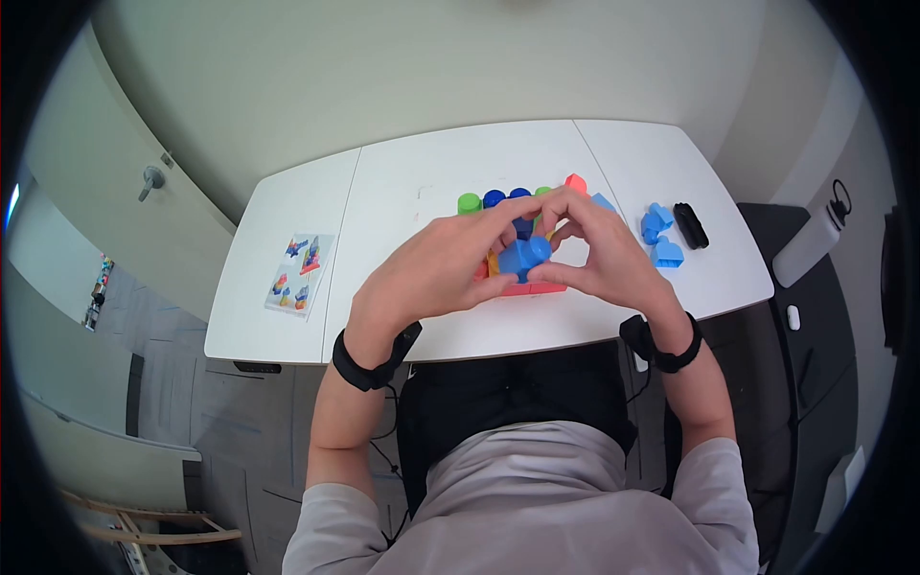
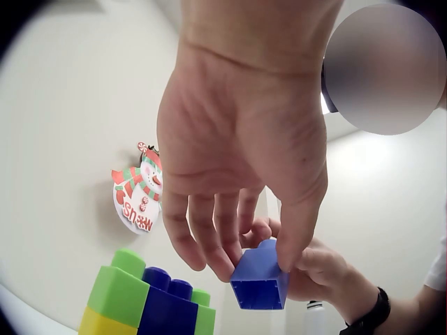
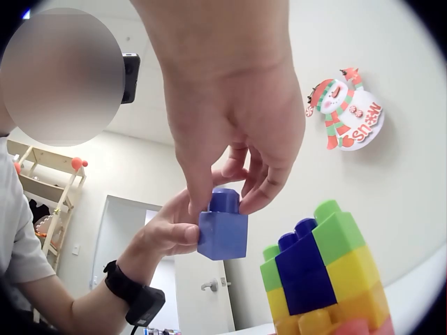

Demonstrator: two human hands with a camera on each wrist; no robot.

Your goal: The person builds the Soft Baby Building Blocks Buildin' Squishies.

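Observation:
Both hands hold one small blue building block [image 1: 517, 259] with a single round stud, raised over the front of the table. My left hand [image 1: 431, 264] pinches the block's body between thumb and fingers. From the other side my right hand [image 1: 613, 254] has thumb and fingertips at the stud end. In the left wrist view the hollow underside of the block [image 2: 258, 293] shows. Just beyond the hands stands a built stack of green, dark blue, yellow and red blocks [image 3: 307, 272]. The hands partly cover this stack in the head view.
Several light blue blocks [image 1: 667, 254] lie at the right of the white table [image 1: 402, 316], beside a black case-like object [image 1: 690, 226]. A red piece [image 1: 576, 182] sits behind the stack. A picture sheet [image 1: 300, 273] lies at the left. A white bottle [image 1: 810, 244] stands beyond the right edge.

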